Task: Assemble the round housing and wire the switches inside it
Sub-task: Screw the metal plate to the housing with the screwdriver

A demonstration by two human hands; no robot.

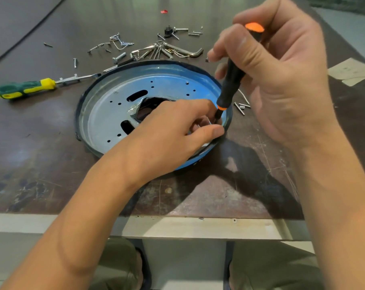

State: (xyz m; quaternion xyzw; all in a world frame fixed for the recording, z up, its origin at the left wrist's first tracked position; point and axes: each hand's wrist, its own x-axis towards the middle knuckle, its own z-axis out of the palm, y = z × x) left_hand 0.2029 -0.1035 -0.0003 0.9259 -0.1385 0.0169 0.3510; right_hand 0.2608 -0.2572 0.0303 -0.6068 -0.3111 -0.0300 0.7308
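Round blue-and-grey sheet-metal housing pan (106,114) lying open side up on the dark scuffed bench (52,168), pretty much dead centre. Left hand (171,132) reaching across it, thumb and fingers pinched onto a small bright metal tab (207,122) right against the inside of the rim on the right. Right hand (282,80) wrapped round a slim black screwdriver with an orange cap and collar (232,80). Held near upright, top leaning right and away, tip pointing down into the pinch just beside the left thumb.

Looks like fixing that tab to the rim, though can't see any screw under the fingers. Early days by the look of it, no switches or wires anywhere. Main thing next: keeping that long axis lined up over the tab.

Further back, a green-and-yellow-handled screwdriver (24,88), a bunch of steel hex keys (173,50) and loose screws (240,107). No readable brand or lettering on any of it.
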